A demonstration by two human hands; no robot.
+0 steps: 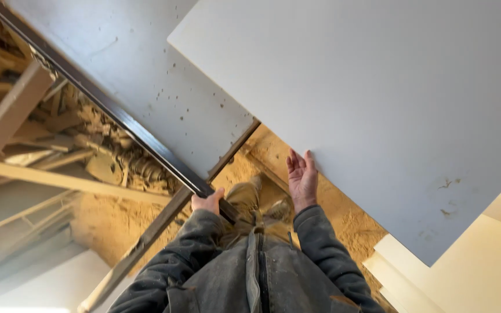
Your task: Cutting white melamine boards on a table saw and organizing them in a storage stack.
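I see my right hand (302,179) pressed flat to the edge of the large pale grey board (378,98), which blocks everything to the right and above. My left hand (209,202) grips the dark metal rail (117,116) along the speckled grey table top (146,64), which closes off the left. Between them runs a narrow gap over the sawdust-covered floor (343,214), partly taken up by my boots. Stacked cream panels (453,272) crowd the lower right; heaped wood offcuts (105,150) clog the space under the rail.

No packages, labels, signs or screens here
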